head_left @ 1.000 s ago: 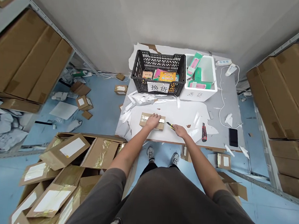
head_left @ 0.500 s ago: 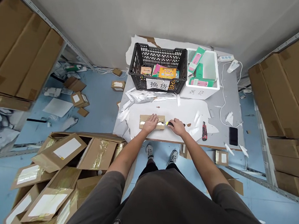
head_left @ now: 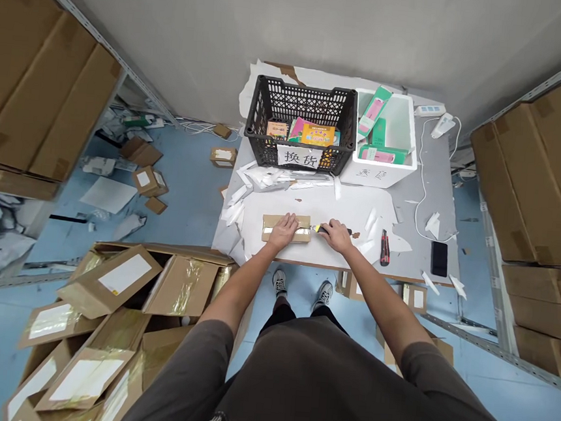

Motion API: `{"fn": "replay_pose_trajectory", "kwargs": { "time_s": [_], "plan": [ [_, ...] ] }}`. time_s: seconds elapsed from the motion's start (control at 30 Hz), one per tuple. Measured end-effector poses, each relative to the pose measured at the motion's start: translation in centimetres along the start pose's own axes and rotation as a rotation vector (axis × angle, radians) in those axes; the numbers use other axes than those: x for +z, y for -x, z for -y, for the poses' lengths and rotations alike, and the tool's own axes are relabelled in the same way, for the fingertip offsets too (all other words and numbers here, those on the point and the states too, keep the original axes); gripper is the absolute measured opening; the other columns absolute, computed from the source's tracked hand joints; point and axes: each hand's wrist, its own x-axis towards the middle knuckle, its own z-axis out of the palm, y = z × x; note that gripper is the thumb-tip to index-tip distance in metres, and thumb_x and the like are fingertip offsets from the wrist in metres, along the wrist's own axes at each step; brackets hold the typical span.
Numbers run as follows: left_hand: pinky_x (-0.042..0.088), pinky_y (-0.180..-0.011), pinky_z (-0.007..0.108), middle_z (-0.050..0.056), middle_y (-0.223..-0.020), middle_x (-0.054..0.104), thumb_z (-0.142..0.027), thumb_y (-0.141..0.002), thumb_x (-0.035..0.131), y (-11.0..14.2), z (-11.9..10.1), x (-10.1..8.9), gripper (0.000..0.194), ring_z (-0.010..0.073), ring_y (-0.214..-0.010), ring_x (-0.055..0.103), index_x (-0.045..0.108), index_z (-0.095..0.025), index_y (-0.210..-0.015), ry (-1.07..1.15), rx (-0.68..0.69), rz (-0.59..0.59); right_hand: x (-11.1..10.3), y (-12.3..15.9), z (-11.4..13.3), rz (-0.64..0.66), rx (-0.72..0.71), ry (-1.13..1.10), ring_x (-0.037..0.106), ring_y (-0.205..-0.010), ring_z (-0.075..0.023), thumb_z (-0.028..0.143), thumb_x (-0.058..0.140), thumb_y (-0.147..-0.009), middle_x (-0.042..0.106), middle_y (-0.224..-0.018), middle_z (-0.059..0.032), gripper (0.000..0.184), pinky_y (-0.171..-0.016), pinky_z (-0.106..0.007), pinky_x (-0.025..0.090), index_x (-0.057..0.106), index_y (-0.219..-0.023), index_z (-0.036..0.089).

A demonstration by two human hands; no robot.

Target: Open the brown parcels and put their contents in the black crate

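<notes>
Yellow cutter (head_left: 316, 229) seemingly gripped by right fingers (head_left: 336, 236); left fingers (head_left: 283, 228) flat on cardboard parcel (head_left: 304, 229).

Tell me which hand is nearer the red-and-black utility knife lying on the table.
Right. The right hand is closer, gripping a yellow-tipped cutter, just left of the utility knife in view; the left hand is farther off, flat on the cardboard parcel.

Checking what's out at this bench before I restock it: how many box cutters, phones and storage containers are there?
Box cutters: 2 (yellow cutter in the right hand, red cutter lying apart)
Phones: 1 (black smartphone)
Containers: 2 (black plastic crate, white foam box)
Total: 5
</notes>
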Motion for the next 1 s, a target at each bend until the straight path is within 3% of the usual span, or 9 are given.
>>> {"fn": "replay_pose_trajectory", "kwargs": {
  "time_s": [0.37, 0.47, 0.57, 0.7, 0.87, 1.0],
  "plan": [
    [0.038, -0.13, 0.053, 0.015, -0.159, 0.057, -0.026, -0.109, 0.047, 0.2, -0.3, -0.3, 0.034, 0.0291, -0.156, 0.043, 0.068, -0.018, -0.134, -0.011, -0.067, 0.02, 0.0, -1.5, -0.6, -0.018, -0.014, -0.048, 0.055, -0.109, -0.0311, 0.048, 0.048, -0.111, 0.062, -0.119, -0.0148, 0.039, -0.086, -0.037, 0.039, 0.069, -0.134, 0.024],
    [0.038, -0.129, 0.052, 0.015, -0.161, 0.055, -0.027, -0.109, 0.047, 0.3, -0.7, -0.8, 0.035, 0.0286, -0.157, 0.043, 0.067, -0.019, -0.137, -0.023, -0.073, 0.041, -0.1, -0.7, -0.7, -0.015, 0.031, -0.102, 0.057, -0.111, -0.0312, 0.047, 0.051, -0.109, 0.064, -0.119, -0.0144, 0.036, -0.087, -0.037, 0.042, 0.068, -0.132, 0.024],
    [0.038, -0.127, 0.051, 0.016, -0.161, 0.055, -0.031, -0.109, 0.048, 0.2, -1.5, -2.0, 0.037, 0.03, -0.157, 0.043, 0.065, -0.02, -0.14, -0.051, -0.068, 0.068, 0.1, 0.8, 0.1, -0.053, 0.162, -0.237, 0.061, -0.11, -0.0297, 0.047, 0.05, -0.109, 0.067, -0.119, -0.0131, 0.034, -0.087, -0.035, 0.045, 0.066, -0.129, 0.024],
    [0.036, -0.126, 0.053, 0.015, -0.158, 0.058, -0.038, -0.108, 0.049, -0.4, -1.7, -4.5, 0.044, 0.0334, -0.161, 0.033, 0.062, -0.023, -0.148, -0.089, -0.024, 0.126, 1.3, 2.2, 3.6, -0.174, 0.412, -0.53, 0.068, -0.1, -0.0268, 0.053, 0.042, -0.109, 0.072, -0.113, -0.0097, 0.039, -0.083, -0.034, 0.048, 0.061, -0.126, 0.024],
    [0.037, -0.12, 0.053, 0.013, -0.171, 0.041, -0.044, -0.106, 0.048, -0.6, 0.7, -8.1, 0.061, 0.0377, -0.156, 0.036, 0.041, -0.029, -0.165, -0.135, -0.132, 0.268, 4.2, 0.6, 10.9, -0.161, 0.67, -0.738, 0.071, -0.086, -0.0271, 0.059, 0.064, -0.094, 0.072, -0.087, -0.0035, 0.035, -0.074, -0.031, 0.049, 0.058, -0.105, 0.026],
    [0.04, -0.115, 0.051, 0.016, -0.152, 0.059, -0.043, -0.102, 0.053, 0.9, 2.3, -9.8, 0.062, 0.0371, -0.14, 0.052, 0.045, -0.027, -0.161, -0.162, -0.216, 0.412, 5.8, -2.1, 14.2, -0.213, 0.761, -0.786, 0.072, -0.091, -0.0275, 0.052, 0.069, -0.091, 0.074, -0.094, -0.0051, 0.031, -0.076, -0.032, 0.049, 0.053, -0.101, 0.027]
  ]
}}
